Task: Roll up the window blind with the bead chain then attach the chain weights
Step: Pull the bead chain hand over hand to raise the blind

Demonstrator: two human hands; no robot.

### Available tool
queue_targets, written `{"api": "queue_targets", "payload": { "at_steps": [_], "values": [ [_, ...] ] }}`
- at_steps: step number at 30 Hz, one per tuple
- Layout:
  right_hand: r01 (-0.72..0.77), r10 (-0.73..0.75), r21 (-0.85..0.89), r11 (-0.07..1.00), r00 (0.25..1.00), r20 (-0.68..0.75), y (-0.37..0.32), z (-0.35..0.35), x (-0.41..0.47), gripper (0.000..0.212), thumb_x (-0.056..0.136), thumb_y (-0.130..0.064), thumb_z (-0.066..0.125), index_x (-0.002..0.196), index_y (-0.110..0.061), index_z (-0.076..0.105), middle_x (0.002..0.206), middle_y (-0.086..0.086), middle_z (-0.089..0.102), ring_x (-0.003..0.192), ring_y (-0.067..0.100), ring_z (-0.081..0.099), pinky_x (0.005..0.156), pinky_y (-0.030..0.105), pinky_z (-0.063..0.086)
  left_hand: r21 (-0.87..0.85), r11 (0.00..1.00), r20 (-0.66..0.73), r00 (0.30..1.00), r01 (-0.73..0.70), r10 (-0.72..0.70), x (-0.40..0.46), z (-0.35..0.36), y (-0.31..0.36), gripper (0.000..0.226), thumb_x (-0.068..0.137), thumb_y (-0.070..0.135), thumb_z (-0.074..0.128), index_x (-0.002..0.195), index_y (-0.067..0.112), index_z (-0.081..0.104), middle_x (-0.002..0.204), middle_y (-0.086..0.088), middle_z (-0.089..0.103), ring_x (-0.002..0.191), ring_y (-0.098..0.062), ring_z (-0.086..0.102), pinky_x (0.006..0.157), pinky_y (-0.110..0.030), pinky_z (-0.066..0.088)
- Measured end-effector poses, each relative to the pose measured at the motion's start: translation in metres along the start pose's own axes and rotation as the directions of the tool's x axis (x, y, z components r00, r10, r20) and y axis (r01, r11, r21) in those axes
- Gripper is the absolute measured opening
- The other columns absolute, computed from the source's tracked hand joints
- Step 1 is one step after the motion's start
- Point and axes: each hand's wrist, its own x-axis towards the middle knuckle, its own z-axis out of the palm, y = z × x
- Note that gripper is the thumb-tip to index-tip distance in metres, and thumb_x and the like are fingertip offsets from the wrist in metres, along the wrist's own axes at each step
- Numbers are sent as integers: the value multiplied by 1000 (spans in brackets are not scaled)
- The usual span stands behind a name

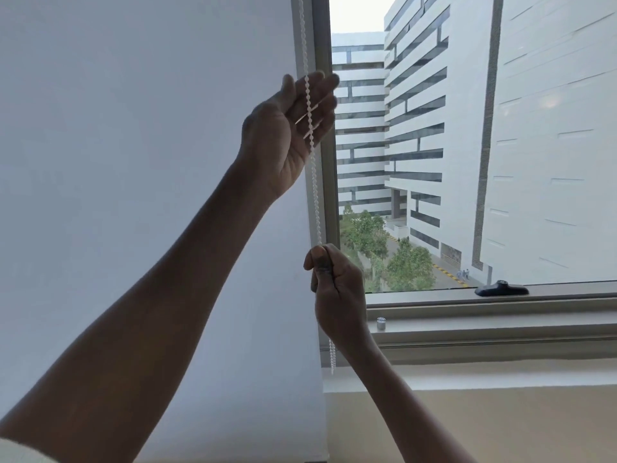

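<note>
Bead chain (313, 162) of white plastic hangs down the right edge of a pale roller blind (150, 128), running from the top of the frame along the grey window frame (329, 182) to below the sill. A person's left hand (287, 135) is raised with the palm turned toward the camera, its grip loose and wide open; the fingers (325, 83) are spread behind the chain, which crosses the palm and fingers without being pinched, and a second strand appears to loop across the fingers there, though blur makes that uncertain. Lower down, the right hand (337, 285) has its grip closed into a fist around the chain, thumb pressed against the curled forefinger, with the chain entering at the top of the fist and a short length dangling out beneath the wrist, in front of the lower window frame. Between the two hands the chain runs straight and nearly vertical. Right of the lower hand, a small silver cylinder (381, 323) stands upright on the window sill (500, 324), well apart from the chain. A dark window handle (501, 289) lies on the frame further right. Beyond the glass stand white buildings (434, 111) with dark window bands, and trees (384, 248) below.
</note>
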Motion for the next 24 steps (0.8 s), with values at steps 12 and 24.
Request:
{"api": "queue_targets", "payload": {
  "at_steps": [12,24],
  "values": [
    [-45,43,36,998,999,33,18,15,-26,27,97,-10,43,72,-9,54,52,-7,35,48,8,33,46,21,27,7,997,-264,962,-75,74,-20,4,-10,28,99,32,54,74,24,64,50,9,27,38,-5,19,30,-17,17],
    [-290,222,118,950,889,400,48,0,-29,33,93,-28,45,107,-11,70,90,4,74,86,16,64,79,28,47,45,993,-341,932,-110,119,-80,-40,-48,35,97,23,58,64,23,70,45,12,29,34,-3,20,30,-15,18]
  ]
}}
